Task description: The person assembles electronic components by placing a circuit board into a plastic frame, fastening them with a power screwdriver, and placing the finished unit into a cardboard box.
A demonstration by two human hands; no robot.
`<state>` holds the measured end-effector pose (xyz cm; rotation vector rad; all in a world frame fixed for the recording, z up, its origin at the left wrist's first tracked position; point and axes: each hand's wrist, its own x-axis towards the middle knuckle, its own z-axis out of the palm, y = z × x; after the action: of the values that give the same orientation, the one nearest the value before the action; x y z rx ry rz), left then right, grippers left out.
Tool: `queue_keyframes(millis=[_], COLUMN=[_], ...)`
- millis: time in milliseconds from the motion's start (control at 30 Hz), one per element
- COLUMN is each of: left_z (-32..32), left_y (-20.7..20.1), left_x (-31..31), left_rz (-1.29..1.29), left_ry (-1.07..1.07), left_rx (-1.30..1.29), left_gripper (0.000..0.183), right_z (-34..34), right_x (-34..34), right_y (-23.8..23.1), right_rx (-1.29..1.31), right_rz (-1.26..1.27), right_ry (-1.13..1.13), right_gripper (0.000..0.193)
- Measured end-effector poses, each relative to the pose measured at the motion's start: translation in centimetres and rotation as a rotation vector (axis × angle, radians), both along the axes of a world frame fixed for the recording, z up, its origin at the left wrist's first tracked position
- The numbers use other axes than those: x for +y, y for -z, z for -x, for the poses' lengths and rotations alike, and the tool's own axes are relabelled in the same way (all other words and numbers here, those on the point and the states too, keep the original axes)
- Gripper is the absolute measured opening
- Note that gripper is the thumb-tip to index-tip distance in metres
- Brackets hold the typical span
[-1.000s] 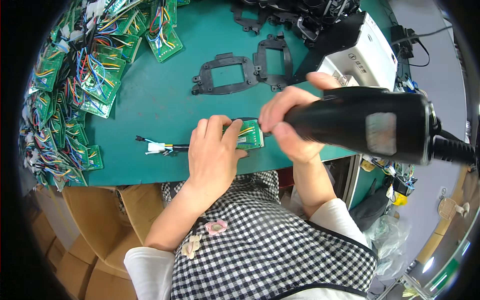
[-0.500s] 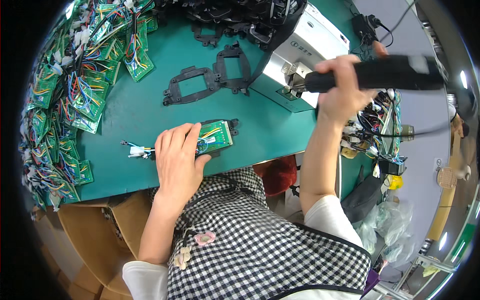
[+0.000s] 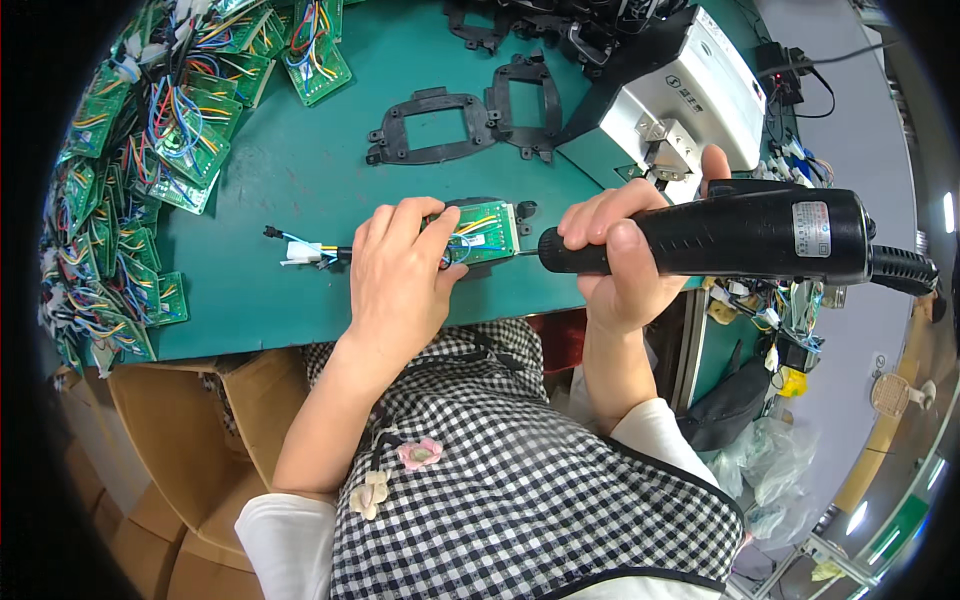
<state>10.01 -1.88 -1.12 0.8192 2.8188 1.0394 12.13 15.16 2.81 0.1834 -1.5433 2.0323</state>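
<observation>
My left hand [image 3: 402, 270] rests over a green circuit board [image 3: 492, 228], thumb and fingers holding it down near its left half. Under the board shows part of a black plastic frame [image 3: 525, 210]. Coloured wires with a white connector [image 3: 300, 252] stick out to the left of that hand. My right hand [image 3: 625, 250] is wrapped round a black electric screwdriver [image 3: 750, 235], held level. Its thin bit reaches the right end of the board; whether a screw sits at the tip cannot be made out.
Two black plastic frames [image 3: 430, 155] lie behind the board. A silver box-shaped screw feeder [image 3: 690, 85] stands at the back right. Many wired circuit boards [image 3: 190, 150] are heaped along the left. An open cardboard box [image 3: 165, 420] sits below the table's left edge.
The screwdriver has come away from the feeder, down and toward me, so its bit is now at the board's right end. My left hand still holds the board.
</observation>
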Motion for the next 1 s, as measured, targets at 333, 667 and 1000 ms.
queue_keyframes(millis=[333,667,1000], left_z=[-0.2,-0.5,-0.4], left_y=[0.1,-0.1,2.2], left_x=[0.3,-0.2,-1.4], left_rz=[-0.03,-0.025,-0.166], left_ry=[-0.032,-0.037,-0.086], left_rx=[0.019,0.129,0.175], left_gripper=[0.049,0.059,0.036], right_z=[1.5,2.4,2.6], right_x=[2.2,6.6,3.8], right_y=[1.5,-5.0,-3.2], right_rx=[-0.017,0.304,0.167], right_rz=[-0.475,-0.107,-0.055], right_ry=[-0.332,0.371,0.196], right_gripper=[0.073,0.069,0.074])
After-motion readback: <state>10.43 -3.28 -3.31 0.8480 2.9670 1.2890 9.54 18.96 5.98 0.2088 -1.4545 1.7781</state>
